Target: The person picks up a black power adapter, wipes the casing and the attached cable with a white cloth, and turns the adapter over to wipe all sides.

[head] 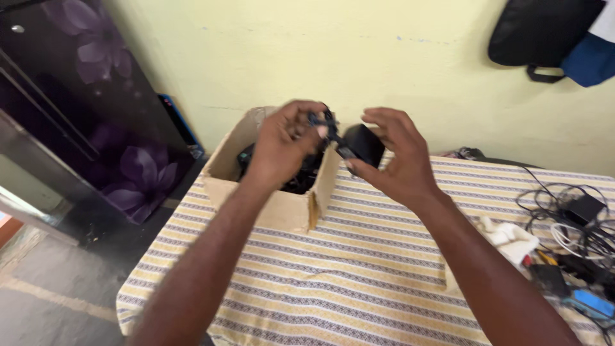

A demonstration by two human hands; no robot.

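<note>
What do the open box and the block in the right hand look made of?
Box: brown corrugated cardboard, matte, with a raw torn edge at the corner. Black block at the right hand: probably hard plastic with a smooth, slightly glossy face; blur leaves it uncertain.
</note>
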